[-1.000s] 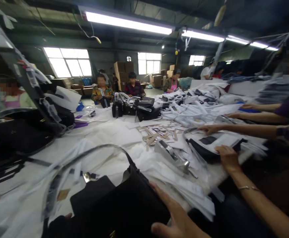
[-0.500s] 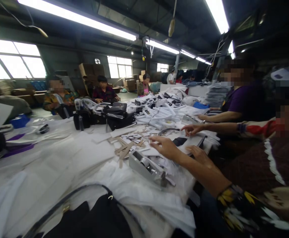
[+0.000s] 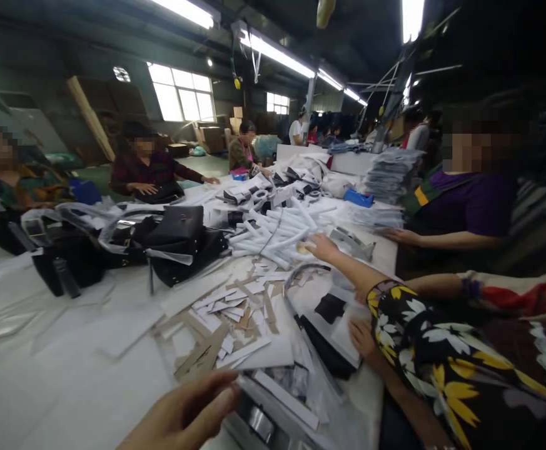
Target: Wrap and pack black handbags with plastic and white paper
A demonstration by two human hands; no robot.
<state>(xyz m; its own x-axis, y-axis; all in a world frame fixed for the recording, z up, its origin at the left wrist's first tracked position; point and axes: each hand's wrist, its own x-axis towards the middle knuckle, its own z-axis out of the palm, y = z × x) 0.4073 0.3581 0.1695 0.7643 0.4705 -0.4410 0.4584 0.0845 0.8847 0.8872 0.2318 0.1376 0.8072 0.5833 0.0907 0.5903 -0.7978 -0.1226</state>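
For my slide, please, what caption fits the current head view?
Right hand near white rolls, left hand beside tape dispenser.

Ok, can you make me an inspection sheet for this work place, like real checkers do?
Surface: pale tabletop, crowded toward the middle.
Job's things: tape dispenser by the left hand; white tubes near the right hand.
Clutter: scattered strips, black handbags.
Hands: left open; right stretched forward, grip unclear.
Cables: cords hanging by the lights.
Surroundings: co-workers on both sides, windows behind.
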